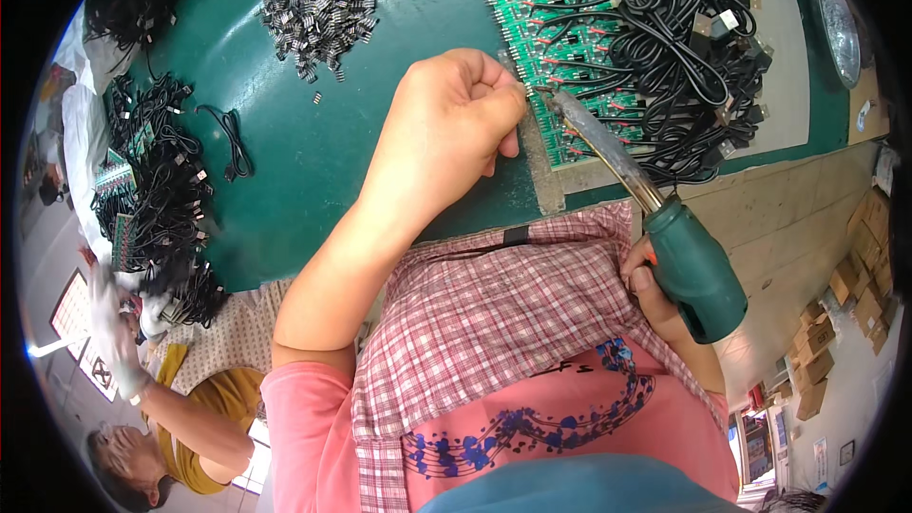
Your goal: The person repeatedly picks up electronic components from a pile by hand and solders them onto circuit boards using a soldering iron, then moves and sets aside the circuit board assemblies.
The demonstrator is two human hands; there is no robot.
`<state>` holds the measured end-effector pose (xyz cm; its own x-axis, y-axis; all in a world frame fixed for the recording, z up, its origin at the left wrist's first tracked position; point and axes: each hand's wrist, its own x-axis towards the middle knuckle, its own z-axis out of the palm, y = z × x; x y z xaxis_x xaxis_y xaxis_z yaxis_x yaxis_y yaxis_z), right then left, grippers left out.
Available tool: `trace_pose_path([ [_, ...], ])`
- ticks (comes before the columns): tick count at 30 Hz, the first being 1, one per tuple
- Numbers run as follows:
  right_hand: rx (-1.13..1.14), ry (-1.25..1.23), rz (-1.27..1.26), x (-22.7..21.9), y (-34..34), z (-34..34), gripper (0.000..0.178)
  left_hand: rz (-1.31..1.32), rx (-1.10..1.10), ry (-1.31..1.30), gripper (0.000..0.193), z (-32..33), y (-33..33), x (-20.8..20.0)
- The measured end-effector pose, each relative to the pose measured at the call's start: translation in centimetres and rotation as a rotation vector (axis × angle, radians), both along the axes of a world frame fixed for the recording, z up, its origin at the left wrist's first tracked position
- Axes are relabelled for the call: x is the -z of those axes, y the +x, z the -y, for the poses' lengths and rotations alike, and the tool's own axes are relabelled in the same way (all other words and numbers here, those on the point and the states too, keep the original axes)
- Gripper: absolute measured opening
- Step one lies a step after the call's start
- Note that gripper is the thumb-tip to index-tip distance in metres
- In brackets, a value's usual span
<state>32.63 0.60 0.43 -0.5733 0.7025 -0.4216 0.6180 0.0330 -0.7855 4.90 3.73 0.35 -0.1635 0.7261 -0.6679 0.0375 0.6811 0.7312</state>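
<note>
My right hand is wrapped around the green body of a soldering iron. Its metal barrel slants up and left, and the worn tip touches or hovers just over the pin edge of a green circuit board panel. At that same edge my left hand is closed in a pinch, thumb against forefinger, close to the iron's tip. Whatever small piece sits between those fingers is hidden. Black USB cables run from the board in a thick bundle, with red wires at the joints.
A pile of small black connectors lies on the green table. One black cable is at left, beside heaped boards and cables. A co-worker's gloved hand is at lower left. A round metal dish stands far right.
</note>
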Motion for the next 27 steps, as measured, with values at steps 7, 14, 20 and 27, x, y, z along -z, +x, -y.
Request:
trace_pose_path([
  [7,0.087,0.017,-0.034,1.0,0.3,1.0,0.019,-0.012,-0.011,-0.016,0.014,-0.2,0.2,-0.2],
  [14,0.098,-0.258,-0.125,0.2,-0.1,-0.2,0.021,-0.016,-0.009,-0.014,0.016,0.0,0.2,0.1],
  [20,0.083,-0.009,-0.014,0.3,-0.1,0.7,0.019,-0.008,-0.005,-0.005,0.016,-0.2,0.1,0.0],
  [27,-0.031,0.074,0.088,1.0,0.5,0.9,0.018,-0.03,-0.002,-0.006,0.015,-0.2,0.1,0.0],
])
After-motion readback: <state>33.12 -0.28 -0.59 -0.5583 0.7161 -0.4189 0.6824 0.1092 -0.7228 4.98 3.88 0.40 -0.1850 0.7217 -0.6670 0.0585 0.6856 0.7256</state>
